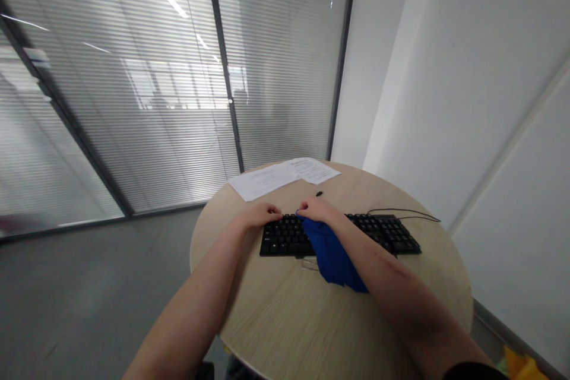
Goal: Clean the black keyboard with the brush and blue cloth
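A black keyboard (287, 240) lies on the round wooden table (285, 309). At its upper left corner is my left hand (262, 214), its fingers curled together; whatever they might pinch is too small to make out. My right hand (315, 209) is closed on a blue cloth (332, 255) over the keyboard's upper edge. The cloth drapes down across the keys and onto the table, partly hidden under my right forearm. Beneath the keyboard's front edge a small pale object (310, 263) shows, partly covered by the cloth.
Printed sheets of paper (267, 180) lie at the table's far side. A small black item (319, 193) sits behind the keyboard. A thin black cable (418, 212) loops at the right. Glass partitions with blinds and a white wall stand beyond the table.
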Tool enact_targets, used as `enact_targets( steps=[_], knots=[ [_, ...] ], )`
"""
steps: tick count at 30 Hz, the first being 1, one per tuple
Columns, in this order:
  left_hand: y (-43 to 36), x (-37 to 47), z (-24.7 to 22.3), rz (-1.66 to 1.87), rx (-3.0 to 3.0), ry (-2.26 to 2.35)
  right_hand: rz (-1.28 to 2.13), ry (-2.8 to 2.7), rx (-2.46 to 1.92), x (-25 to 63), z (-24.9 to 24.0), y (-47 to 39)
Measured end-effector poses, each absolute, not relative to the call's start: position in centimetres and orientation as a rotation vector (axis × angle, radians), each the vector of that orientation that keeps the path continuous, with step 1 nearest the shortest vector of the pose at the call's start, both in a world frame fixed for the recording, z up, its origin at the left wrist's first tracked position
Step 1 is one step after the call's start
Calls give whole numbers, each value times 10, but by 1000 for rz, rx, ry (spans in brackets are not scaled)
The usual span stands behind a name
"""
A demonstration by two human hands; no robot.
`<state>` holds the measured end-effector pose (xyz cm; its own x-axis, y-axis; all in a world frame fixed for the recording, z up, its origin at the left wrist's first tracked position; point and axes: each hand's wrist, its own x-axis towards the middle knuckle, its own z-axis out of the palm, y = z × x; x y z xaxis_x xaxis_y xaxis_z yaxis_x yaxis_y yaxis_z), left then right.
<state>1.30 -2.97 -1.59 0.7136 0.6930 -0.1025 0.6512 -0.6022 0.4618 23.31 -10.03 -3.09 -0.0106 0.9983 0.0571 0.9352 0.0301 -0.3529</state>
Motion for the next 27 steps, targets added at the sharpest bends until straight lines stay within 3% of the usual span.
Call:
enact_targets(
  steps=[15, 27],
  knots=[
    [-30, 14, -17, 116, 2400, 1042, 550, -1992, -1840, 245, -31, -100],
    [-33, 14, -14, 99, 2430, 1025, 405, -1972, -1987, 230, -25, -105]
  ],
)
